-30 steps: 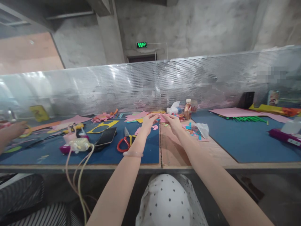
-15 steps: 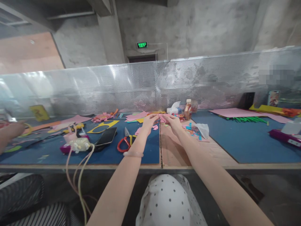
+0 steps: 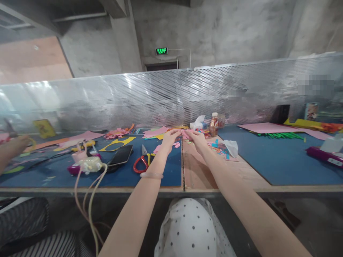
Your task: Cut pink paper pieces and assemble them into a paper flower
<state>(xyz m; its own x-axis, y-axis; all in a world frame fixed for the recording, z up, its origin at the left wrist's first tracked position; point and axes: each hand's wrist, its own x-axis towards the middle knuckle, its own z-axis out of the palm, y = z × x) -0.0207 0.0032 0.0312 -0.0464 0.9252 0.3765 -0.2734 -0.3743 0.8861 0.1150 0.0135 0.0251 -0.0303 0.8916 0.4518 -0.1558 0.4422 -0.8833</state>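
A: What is low in the middle of the picture?

B: A dotted lap, then the desk (image 3: 198, 178) edge.

A: And the hands?

B: Both arms reach to the middle. The left hand (image 3: 169, 138) and the right hand (image 3: 198, 138) each have their grip pinching a small pink paper (image 3: 185, 133) between them, just above the desk.

A: What is to the left?

B: Red scissors (image 3: 141, 161) and a black phone (image 3: 122, 155). Farther back, right of the hands, stands a small bottle (image 3: 213, 124).
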